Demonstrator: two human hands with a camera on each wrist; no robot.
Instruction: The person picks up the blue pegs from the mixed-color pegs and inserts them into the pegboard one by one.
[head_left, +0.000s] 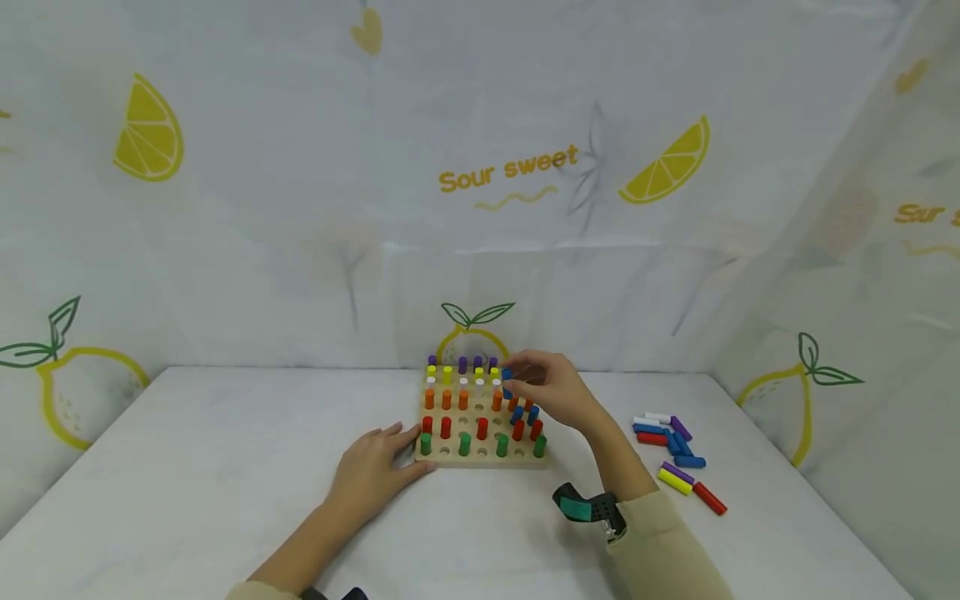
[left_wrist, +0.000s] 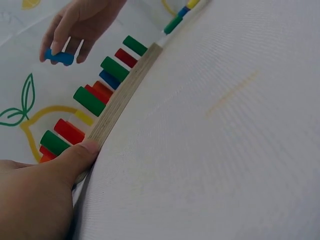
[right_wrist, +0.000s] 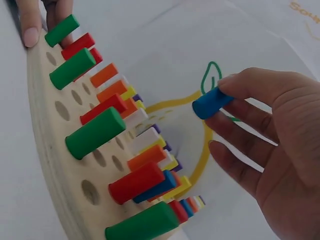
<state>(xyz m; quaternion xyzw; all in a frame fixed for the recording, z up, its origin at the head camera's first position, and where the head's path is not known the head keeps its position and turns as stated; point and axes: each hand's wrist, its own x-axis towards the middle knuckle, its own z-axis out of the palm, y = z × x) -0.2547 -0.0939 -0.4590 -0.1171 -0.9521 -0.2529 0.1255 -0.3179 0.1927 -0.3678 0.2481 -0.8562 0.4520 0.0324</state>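
Note:
A blue peg (right_wrist: pixel 210 104) is pinched between the thumb and fingertips of my right hand (head_left: pixel 553 390), held up over the back right of the wooden pegboard (head_left: pixel 482 462). My left hand (head_left: pixel 373 468) grips the board's front left corner, its thumb against the front edge and the fingers along the left side. Upright pegs stand in colour rows: green (head_left: pixel 465 444) in front, then red (head_left: pixel 482 428), two blue pegs (head_left: pixel 517 415) at the right, orange (head_left: pixel 446 400), white, yellow and purple at the back. Some holes are bare, such as the front-row hole (right_wrist: pixel 90 192).
To the right of the board, loose pegs lie in a scattered pile, among them a red peg (head_left: pixel 709 497), a yellow peg (head_left: pixel 675 480) and several blue ones. A white cloth covers the table (head_left: pixel 247 442), and a lemon-printed sheet (head_left: pixel 285 208) hangs behind it.

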